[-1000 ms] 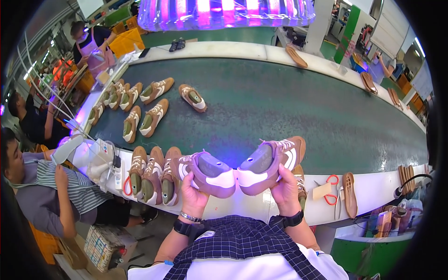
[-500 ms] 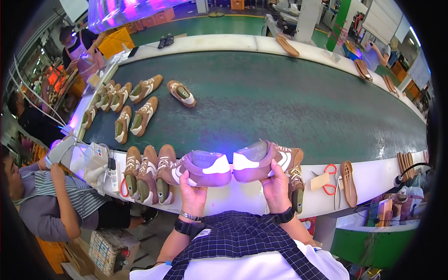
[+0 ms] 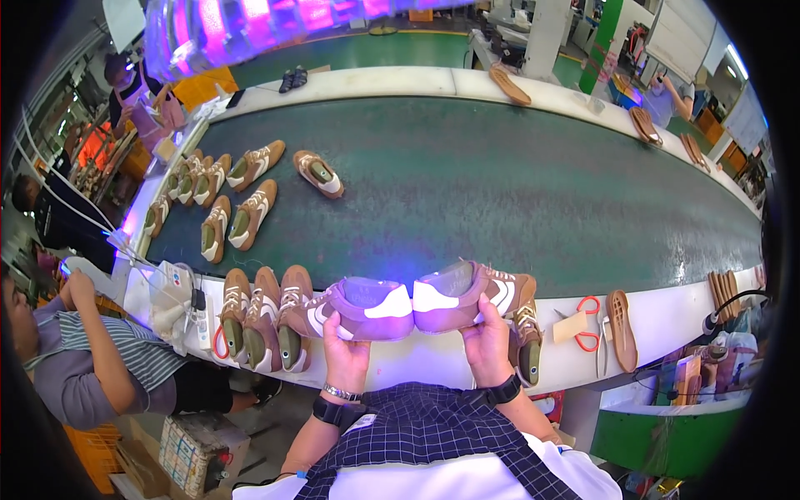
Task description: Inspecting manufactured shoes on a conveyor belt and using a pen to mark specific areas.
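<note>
Two brown sneakers with white heels are held up in front of me, heel against heel. My left hand (image 3: 346, 354) grips the left sneaker (image 3: 375, 310), whose toe points left. In my right hand (image 3: 486, 343) is the right sneaker (image 3: 467, 302), toe to the right. Thumbs press on the outer sides; the other fingers are mostly hidden beneath the soles. Just left of the held pair, several brown sneakers (image 3: 260, 321) stand on the white ledge. One more sneaker (image 3: 527, 354) stands close beside my right hand, partly covered by the held shoe.
On the green conveyor belt (image 3: 500, 183), several sneakers (image 3: 250, 212) stand at the left. Along the ledge to the right lie red-handled scissors (image 3: 588, 325), pliers (image 3: 602, 346) and a brown sole (image 3: 622, 332). A co-worker (image 3: 100, 350) in a striped apron sits at the left.
The two sneakers have come together; the gap between their heels has closed, with my right hand moving slightly left. The co-worker at the left has shifted their raised hands.
</note>
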Motion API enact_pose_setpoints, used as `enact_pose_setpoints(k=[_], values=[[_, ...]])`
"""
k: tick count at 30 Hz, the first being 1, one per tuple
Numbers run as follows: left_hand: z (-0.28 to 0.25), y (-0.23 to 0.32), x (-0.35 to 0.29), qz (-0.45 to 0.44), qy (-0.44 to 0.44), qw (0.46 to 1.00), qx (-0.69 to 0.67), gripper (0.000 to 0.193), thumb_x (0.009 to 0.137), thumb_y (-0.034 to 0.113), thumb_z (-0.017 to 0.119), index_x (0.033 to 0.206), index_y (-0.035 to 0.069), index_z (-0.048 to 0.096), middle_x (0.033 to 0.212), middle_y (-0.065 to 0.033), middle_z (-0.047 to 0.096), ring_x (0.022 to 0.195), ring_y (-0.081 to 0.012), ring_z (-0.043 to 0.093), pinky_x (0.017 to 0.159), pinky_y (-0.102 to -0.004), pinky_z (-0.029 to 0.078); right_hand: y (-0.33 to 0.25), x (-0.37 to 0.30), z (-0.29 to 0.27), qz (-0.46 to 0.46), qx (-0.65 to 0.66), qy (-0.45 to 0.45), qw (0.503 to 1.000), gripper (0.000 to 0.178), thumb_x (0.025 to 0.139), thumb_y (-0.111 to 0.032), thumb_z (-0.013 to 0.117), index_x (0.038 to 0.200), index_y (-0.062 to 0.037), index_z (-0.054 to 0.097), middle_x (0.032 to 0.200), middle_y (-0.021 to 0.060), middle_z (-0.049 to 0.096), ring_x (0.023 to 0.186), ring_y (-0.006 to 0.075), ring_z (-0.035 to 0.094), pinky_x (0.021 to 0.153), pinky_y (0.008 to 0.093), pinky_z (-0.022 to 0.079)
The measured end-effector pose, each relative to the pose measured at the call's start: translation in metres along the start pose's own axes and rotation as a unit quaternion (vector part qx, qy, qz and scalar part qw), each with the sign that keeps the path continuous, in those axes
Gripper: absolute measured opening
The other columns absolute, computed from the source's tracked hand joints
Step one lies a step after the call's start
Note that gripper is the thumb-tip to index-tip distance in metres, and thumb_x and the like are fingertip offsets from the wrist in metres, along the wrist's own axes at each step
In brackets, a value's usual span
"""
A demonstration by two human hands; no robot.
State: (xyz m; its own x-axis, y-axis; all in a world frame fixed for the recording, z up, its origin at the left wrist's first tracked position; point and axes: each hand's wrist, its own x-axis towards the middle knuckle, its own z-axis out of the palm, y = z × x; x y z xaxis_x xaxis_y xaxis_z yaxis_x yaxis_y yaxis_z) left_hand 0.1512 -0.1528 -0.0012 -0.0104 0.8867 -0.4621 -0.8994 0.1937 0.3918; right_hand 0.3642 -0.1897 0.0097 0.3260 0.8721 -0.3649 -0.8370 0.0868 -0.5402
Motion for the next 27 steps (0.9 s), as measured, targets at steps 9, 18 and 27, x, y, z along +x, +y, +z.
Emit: enact_pose_setpoints(k=[9,18,27], values=[[0.001,0.003,-0.001,0.063,-0.015,0.996,0.057,0.042,0.084,0.021,0.059,0.122,0.009,0.049,0.118,-0.0038,0.057,0.11,-0.019,0.054,0.095,-0.0365,0.045,0.002,-0.003,0.0,-0.09,-0.059,-0.019,0.994,0.036,0.091,-0.014,0.055,0.124,-0.004,0.046,0.12,0.0073,0.055,0.109,0.0197,0.055,0.096,0.0395,0.044],[-0.015,0.008,0.009,-0.014,-0.035,0.999,0.04,0.045,0.084,0.027,0.056,0.125,0.009,0.048,0.119,-0.006,0.057,0.111,-0.0217,0.054,0.096,-0.0389,0.045,-0.006,0.002,-0.006,0.063,-0.046,-0.028,0.997,0.037,0.088,-0.021,0.057,0.12,-0.005,0.05,0.116,0.0068,0.058,0.107,0.0214,0.056,0.095,0.0401,0.044],[-0.047,-0.012,0.02,-0.214,-0.093,0.97,-0.059,0.05,0.079,0.032,0.061,0.124,0.014,0.051,0.13,-0.0109,0.05,0.118,-0.0283,0.05,0.097,-0.0424,0.042,0.009,0.012,-0.06,0.268,0.063,-0.01,0.961,0.051,0.084,-0.03,0.047,0.126,-0.0014,0.047,0.117,0.0206,0.056,0.105,0.0387,0.056,0.09,0.0533,0.045]])
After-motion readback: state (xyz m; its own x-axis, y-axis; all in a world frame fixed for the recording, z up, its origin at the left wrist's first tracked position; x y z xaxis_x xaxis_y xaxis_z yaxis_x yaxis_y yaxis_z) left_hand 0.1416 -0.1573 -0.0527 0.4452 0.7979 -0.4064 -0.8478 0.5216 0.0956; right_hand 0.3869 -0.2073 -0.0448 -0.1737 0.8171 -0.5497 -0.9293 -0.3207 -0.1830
